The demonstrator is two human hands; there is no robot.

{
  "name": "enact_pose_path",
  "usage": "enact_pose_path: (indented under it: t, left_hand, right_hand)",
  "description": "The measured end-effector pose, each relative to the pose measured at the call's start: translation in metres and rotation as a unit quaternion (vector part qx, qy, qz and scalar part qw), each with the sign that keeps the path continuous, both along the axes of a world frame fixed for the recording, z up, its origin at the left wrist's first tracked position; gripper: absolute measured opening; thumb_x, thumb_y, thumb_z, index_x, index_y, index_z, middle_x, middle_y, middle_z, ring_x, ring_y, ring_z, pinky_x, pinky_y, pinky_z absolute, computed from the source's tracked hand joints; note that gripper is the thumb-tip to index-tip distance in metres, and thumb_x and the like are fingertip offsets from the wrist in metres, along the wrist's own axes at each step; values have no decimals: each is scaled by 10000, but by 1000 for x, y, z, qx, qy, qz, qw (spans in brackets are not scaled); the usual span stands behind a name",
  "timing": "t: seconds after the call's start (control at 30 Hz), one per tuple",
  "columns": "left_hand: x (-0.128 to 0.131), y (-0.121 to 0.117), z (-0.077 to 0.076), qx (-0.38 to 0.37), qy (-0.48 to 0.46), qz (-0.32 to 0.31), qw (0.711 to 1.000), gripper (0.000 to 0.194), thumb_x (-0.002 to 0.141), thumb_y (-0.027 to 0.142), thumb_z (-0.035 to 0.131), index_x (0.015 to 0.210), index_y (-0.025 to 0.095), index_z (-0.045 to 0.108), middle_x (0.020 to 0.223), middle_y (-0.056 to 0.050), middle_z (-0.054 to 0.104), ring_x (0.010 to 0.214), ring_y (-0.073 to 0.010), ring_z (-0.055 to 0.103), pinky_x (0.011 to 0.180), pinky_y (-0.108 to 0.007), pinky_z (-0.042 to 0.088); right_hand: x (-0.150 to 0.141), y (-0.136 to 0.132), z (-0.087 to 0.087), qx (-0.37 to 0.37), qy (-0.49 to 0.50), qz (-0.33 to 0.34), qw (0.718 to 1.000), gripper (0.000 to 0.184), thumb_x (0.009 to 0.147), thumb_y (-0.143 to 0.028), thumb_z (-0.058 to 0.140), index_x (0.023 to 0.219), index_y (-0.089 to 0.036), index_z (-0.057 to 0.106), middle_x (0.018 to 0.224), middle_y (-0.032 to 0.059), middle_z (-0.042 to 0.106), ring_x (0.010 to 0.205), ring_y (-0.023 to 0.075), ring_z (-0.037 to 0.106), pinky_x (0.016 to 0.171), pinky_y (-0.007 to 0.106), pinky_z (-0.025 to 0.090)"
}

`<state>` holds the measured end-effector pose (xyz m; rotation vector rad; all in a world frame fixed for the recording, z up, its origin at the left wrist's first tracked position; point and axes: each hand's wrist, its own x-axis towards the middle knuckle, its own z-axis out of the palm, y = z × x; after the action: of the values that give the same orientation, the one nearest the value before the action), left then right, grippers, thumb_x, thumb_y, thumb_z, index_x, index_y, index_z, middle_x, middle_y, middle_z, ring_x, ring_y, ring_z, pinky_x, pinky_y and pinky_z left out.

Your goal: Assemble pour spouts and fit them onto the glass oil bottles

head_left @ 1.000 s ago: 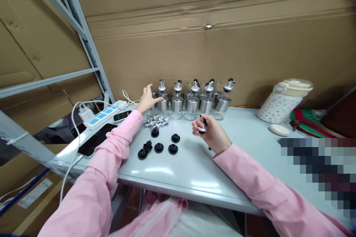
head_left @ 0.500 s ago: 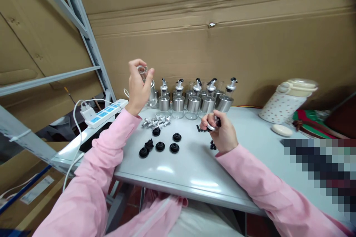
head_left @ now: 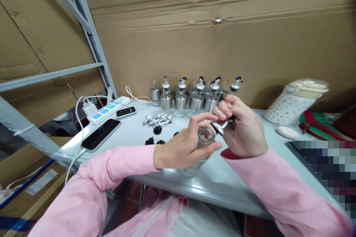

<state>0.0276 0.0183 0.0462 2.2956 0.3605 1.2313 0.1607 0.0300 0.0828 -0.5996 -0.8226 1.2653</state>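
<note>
My left hand (head_left: 185, 146) is closed around the neck of a glass bottle (head_left: 206, 135), whose open mouth tilts toward me near the table's front edge. My right hand (head_left: 241, 124) grips a pourer stopper (head_left: 221, 127) with a silver collar and black parts, held just beside the bottle's mouth. The stopper appears apart from the opening. Behind my hands stand several glass bottles with steel sleeves (head_left: 180, 102), those in front topped with silver and black pourers (head_left: 200, 83). Black stoppers (head_left: 157, 129) and a pile of silver spouts (head_left: 158, 119) lie left of the bottles, partly hidden by my left hand.
At the left are a power strip (head_left: 108, 110), a phone (head_left: 101, 134), a small black remote-like device (head_left: 126, 112) and white cables. On the right stand a dotted flask (head_left: 294, 102) and a white oval object (head_left: 287, 132). Cardboard (head_left: 167, 37) closes off the back.
My left hand has brought the bottle from the back row to the front centre. My right hand has lifted the stopper and turned it toward the bottle's mouth.
</note>
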Motion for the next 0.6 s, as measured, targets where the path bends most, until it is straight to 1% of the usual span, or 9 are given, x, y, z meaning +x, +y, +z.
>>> enact_pose_path:
  t: [0.1, 0.2, 0.27, 0.33, 0.43, 0.53, 0.6]
  left_hand:
    - [-1, -3, -6, -72, -20, 13, 997, 417, 871, 191, 483, 1177, 244, 206, 813, 14, 425, 679, -91, 451, 657, -250, 432]
    - [-1, -6, -9, -124, -33, 9, 992, 471, 855, 180, 491, 1214, 237, 192, 791, 21, 432, 668, -91, 458, 657, -250, 416]
    - [0, -6, -10, -176, -36, 7, 984, 509, 838, 180, 508, 1234, 241, 194, 803, 18, 457, 665, -93, 476, 654, -249, 415]
    - [0, -4, -11, -229, -42, 0, 973, 518, 813, 185, 540, 1224, 250, 231, 817, 15, 484, 657, -95, 484, 634, -243, 414]
    - [2, -1, -12, -279, -59, -14, 958, 422, 766, 197, 592, 1106, 233, 345, 773, 26, 500, 606, -91, 458, 571, -227, 392]
    - [3, 1, -11, -290, -43, 2, 956, 247, 709, 167, 609, 877, 194, 429, 678, 43, 469, 553, -82, 403, 526, -223, 354]
    - [3, 1, -10, -288, -13, 15, 957, 174, 683, 151, 592, 729, 180, 426, 628, 45, 442, 544, -82, 374, 510, -225, 326]
  right_hand:
    - [-3, -4, 21, 52, -22, 17, 998, 242, 566, 9, 414, 695, -196, 414, 438, -96, 323, 371, 40, 259, 379, 132, 272]
    - [-2, -7, 37, 86, -28, 30, 995, 221, 577, 12, 422, 650, -195, 404, 441, -96, 300, 357, 34, 205, 343, 122, 219]
    - [-2, -11, 45, 97, -57, 74, 991, 198, 589, 1, 426, 618, -193, 406, 446, -91, 292, 352, 31, 189, 322, 115, 194]
    - [-6, -15, 51, 99, -96, 146, 980, 171, 600, -20, 416, 583, -190, 416, 438, -86, 254, 343, 27, 163, 305, 110, 172]
    - [-15, -17, 54, 92, -126, 232, 960, 156, 580, -36, 387, 529, -180, 416, 422, -83, 197, 333, 18, 123, 294, 105, 142]
    - [-24, -12, 52, 71, -152, 281, 945, 132, 530, -48, 380, 493, -171, 409, 405, -80, 219, 328, 10, 119, 291, 107, 115]
    - [-28, -9, 49, 49, -180, 305, 934, 115, 507, -61, 380, 479, -169, 410, 394, -80, 228, 328, 10, 113, 286, 112, 94]
